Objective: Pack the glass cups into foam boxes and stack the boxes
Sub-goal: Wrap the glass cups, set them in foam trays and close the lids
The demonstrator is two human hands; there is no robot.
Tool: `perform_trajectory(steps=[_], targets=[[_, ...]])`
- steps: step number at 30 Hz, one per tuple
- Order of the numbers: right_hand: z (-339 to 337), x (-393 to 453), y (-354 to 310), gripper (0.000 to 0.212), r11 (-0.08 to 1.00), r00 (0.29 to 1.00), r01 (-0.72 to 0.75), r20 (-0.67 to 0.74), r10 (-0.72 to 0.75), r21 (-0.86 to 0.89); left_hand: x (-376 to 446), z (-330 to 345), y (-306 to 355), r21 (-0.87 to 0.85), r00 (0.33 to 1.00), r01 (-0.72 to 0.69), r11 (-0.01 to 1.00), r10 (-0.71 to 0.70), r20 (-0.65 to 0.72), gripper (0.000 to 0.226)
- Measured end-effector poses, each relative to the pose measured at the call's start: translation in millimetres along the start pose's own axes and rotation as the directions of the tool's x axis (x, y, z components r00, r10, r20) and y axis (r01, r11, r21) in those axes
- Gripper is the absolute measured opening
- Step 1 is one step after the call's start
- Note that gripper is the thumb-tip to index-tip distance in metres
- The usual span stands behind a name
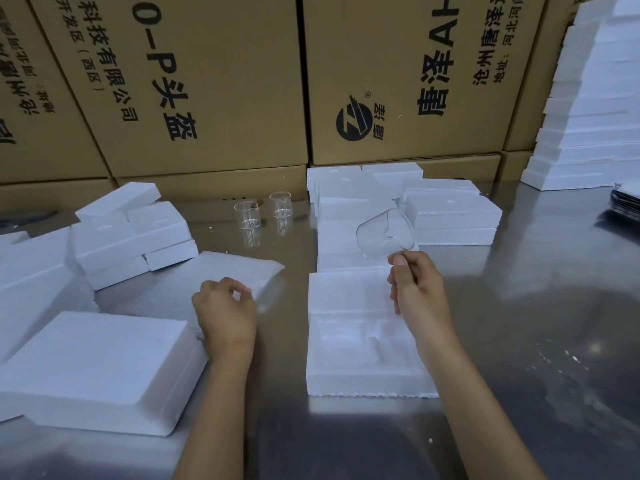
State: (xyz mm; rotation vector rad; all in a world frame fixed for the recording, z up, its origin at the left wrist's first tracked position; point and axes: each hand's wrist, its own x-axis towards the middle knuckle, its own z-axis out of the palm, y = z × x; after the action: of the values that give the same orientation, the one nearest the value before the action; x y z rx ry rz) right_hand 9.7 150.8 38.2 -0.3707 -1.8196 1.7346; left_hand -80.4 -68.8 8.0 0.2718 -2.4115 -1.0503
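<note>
The right hand (pixel 414 282) pinches a glass cup (pixel 385 233) just above its fingertips. The open foam box (pixel 363 337) under those fingers has no cup yet. The left hand (pixel 225 310) curls on a foam sheet (pixel 221 271). Two more cups (pixel 265 211) wait far beyond the fingers.

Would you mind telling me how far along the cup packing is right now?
Done: closed foam boxes sit piled at the back. In hand: the right hand holds a glass cup above the open foam tray, whose hollows look empty; the left hand pinches a foam sheet. Left: two glass cups wait behind.
</note>
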Motion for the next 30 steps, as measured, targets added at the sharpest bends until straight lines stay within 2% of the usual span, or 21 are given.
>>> perform_trajectory(steps=[4,8,10,13,16,19,22,25,27,30], targets=[[-1.4,-0.6,-1.5,0.016,0.999,1.000,-0.019,0.009,0.019,0.038,3.4,-6.1,9.1,-0.253,0.998,0.059,0.966,-0.048,0.051,0.007],[0.8,-4.9,-7.7,0.020,0.974,0.986,-0.102,0.151,0.072,0.204,0.0,-16.5,20.4,-0.568,0.979,0.183,0.802,-0.095,0.181,0.017],[2.4,-8.7,-12.6,0.022,0.951,0.966,-0.142,0.250,0.071,0.276,-3.1,-21.8,26.0,-0.616,0.963,0.230,0.753,-0.085,0.256,0.018],[3.1,-15.1,-18.2,0.022,0.937,0.910,-0.141,0.414,-0.004,0.319,-8.6,-25.0,33.7,-0.618,0.918,0.292,0.730,-0.032,0.396,0.013],[6.0,-20.6,-20.2,0.021,0.946,0.827,-0.111,0.557,-0.083,0.306,-16.9,-23.6,42.2,-0.564,0.876,0.275,0.778,0.039,0.480,0.015],[11.2,-24.8,-18.6,0.020,0.982,0.816,-0.037,0.573,-0.077,0.184,-24.3,-20.7,49.2,-0.552,0.861,0.217,0.806,0.108,0.497,0.019],[13.1,-26.4,-13.7,0.017,0.976,0.862,0.196,0.492,-0.124,-0.097,-23.0,-19.5,48.6,-0.593,0.870,0.237,0.769,0.104,0.482,0.019],[11.5,-25.8,-7.4,0.010,0.893,0.877,0.332,0.448,-0.175,-0.302,-19.9,-20.7,46.4,-0.686,0.888,0.290,0.667,0.079,0.452,0.019],[11.0,-25.5,-4.2,0.008,0.814,0.867,0.412,0.450,-0.213,-0.410,-19.3,-21.5,46.6,-0.733,0.913,0.235,0.638,0.113,0.391,0.022],[11.2,-26.2,-1.3,0.008,0.698,0.863,0.475,0.439,-0.249,-0.536,-21.5,-25.0,50.2,-0.753,0.927,0.119,0.648,0.199,0.317,0.024]])
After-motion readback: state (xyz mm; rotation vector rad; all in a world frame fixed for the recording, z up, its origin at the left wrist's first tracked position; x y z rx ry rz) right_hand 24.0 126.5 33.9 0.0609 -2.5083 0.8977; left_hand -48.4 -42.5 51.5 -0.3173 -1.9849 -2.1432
